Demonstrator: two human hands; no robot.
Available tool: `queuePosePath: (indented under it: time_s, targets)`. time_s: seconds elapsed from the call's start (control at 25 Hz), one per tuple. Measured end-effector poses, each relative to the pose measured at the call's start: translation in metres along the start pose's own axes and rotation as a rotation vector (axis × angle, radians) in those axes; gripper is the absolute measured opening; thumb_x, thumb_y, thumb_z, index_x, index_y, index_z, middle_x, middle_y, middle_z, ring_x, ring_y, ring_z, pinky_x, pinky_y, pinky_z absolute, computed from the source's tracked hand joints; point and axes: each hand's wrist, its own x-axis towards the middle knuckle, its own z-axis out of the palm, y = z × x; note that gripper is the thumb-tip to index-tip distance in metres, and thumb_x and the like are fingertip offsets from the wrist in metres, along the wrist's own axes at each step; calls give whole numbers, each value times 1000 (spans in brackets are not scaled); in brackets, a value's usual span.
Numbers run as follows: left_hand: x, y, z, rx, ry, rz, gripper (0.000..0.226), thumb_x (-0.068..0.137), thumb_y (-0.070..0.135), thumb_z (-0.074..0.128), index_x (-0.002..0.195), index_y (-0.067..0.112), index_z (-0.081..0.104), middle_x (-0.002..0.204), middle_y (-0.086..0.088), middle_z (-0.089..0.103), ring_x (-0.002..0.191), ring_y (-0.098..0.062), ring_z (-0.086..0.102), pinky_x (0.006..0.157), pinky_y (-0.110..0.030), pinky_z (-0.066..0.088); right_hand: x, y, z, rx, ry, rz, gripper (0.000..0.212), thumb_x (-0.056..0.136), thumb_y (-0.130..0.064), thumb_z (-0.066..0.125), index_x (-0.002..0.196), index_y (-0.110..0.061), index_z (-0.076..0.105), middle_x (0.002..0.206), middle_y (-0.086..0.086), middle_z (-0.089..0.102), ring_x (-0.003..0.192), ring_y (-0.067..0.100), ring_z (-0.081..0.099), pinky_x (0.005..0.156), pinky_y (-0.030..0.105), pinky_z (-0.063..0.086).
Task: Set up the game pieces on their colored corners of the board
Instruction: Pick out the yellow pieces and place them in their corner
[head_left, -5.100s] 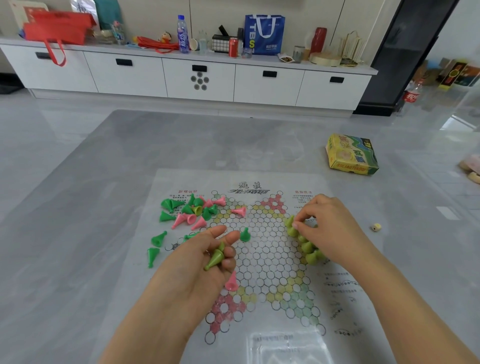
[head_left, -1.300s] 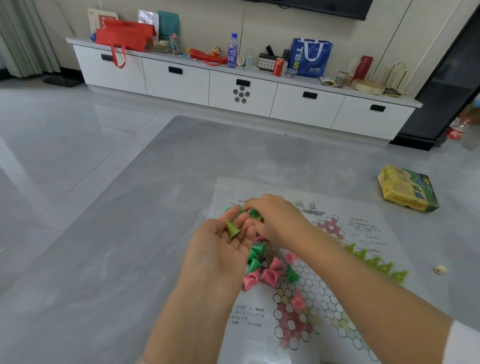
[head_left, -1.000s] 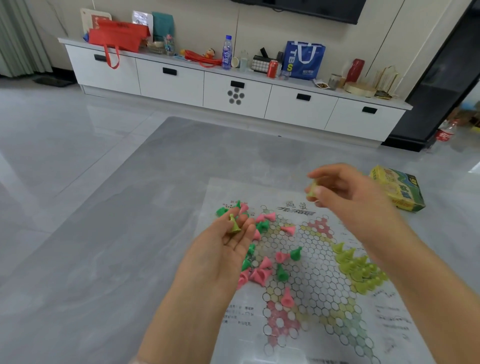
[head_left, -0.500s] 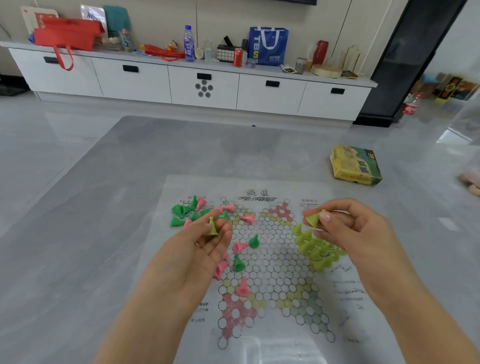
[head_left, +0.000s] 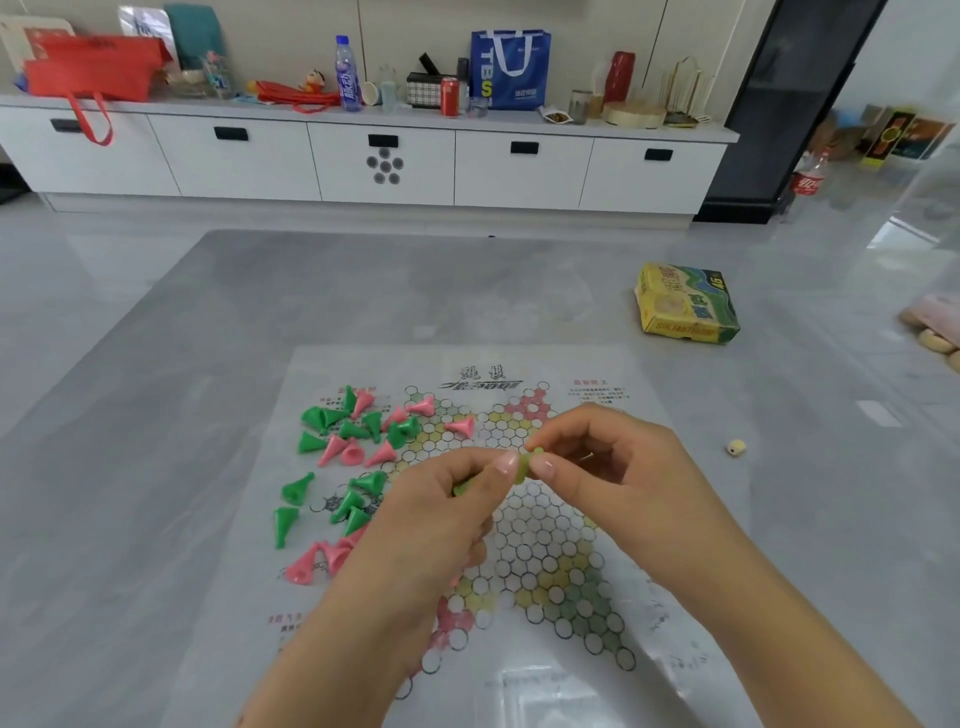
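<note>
Half a second back our hands were well apart; now they have come together over the middle of the board (head_left: 613, 379), the left hand (head_left: 441, 525) and right hand (head_left: 618, 483) meeting fingertip to fingertip. Both pinch the same yellow-green piece (head_left: 524, 465) — its round base shows between the left thumb and the right fingertips, so each hand is clamped on it rather than relaxed. We judge this to be a hand-off: the left feeds the piece across, the right takes it for its matching corner on the right side of the star. That corner is now hidden under the right hand, so we cannot tell how many pieces stand there. The next move calls for the left to let go cleanly, then for the right to turn the cone base-down and set it upright on a free circle without toppling any neighbours. Sorting is far from done — green pieces (head_left: 332, 423) and pink pieces (head_left: 343, 449) lie tumbled together on the board's left edge, most on their sides. As for containers, a yellow box (head_left: 685, 306) sits on the table (head_left: 208, 322) well beyond the board; its contents cannot be seen. A small die (head_left: 735, 447) lies to the right.
</note>
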Motion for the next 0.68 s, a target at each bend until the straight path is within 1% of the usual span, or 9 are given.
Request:
queuePosePath:
  time_s: [0.04, 0.12, 0.24, 0.4, 0.48, 0.56, 0.6, 0.68]
  targets:
    - [1, -1, 1, 11, 7, -1, 18, 84, 31, 56, 80, 22, 70, 45, 10, 35, 37, -3, 30, 38, -13, 31, -1, 1, -2, 4, -12, 10, 7, 77, -15, 67, 78, -22, 69, 76, -7, 70, 71, 7, 63, 66, 16, 51]
    - [3, -2, 2, 21, 5, 0, 18, 84, 31, 56, 82, 20, 70, 44, 11, 34, 36, -2, 30, 38, -13, 31, -2, 2, -6, 8, -22, 21, 9, 79, -15, 65, 78, -23, 70, 79, -5, 72, 75, 9, 65, 68, 15, 51]
    - [3, -2, 6, 31, -9, -9, 18, 85, 30, 56, 84, 19, 70, 46, 8, 33, 36, -3, 29, 37, -12, 30, -3, 3, -11, -1, -30, 35, 11, 80, -16, 64, 78, -23, 71, 80, -6, 72, 73, 4, 64, 65, 11, 49]
    - [2, -2, 10, 50, -17, -15, 17, 85, 29, 57, 88, 20, 70, 47, 6, 33, 37, -5, 29, 36, -11, 29, -3, 4, -15, -11, -69, 35, 11, 81, -15, 63, 77, -21, 72, 72, -8, 71, 68, 0, 61, 63, 10, 47]
    - [3, -4, 11, 46, 9, -19, 16, 87, 29, 54, 90, 22, 69, 50, 5, 38, 39, -5, 33, 37, -11, 31, -2, 6, -20, -30, -34, 45, 10, 80, -16, 63, 77, -21, 72, 69, -8, 69, 64, 1, 59, 61, 12, 48]
    - [6, -5, 10, 0, 45, -18, 21, 93, 22, 46, 94, 24, 67, 60, 3, 46, 46, -7, 39, 42, -15, 34, 0, 12, -28, -121, 39, 66, 10, 81, -18, 64, 76, -22, 71, 72, -3, 70, 63, 7, 60, 61, 18, 51]
    - [8, -6, 8, -30, 58, -13, 26, 94, 16, 42, 95, 23, 67, 65, 2, 50, 51, -9, 41, 47, -17, 36, 2, 16, -32, -219, 64, 72, 11, 81, -19, 64, 75, -24, 71, 73, -2, 69, 64, 9, 61, 61, 19, 52]
    - [9, -6, 4, -49, 69, -5, 33, 94, 5, 37, 100, 21, 66, 72, 0, 55, 57, -10, 44, 53, -21, 37, 3, 23, -35, -441, 56, 68, 13, 81, -20, 64, 71, -27, 68, 76, -5, 66, 66, 9, 59, 64, 16, 48]
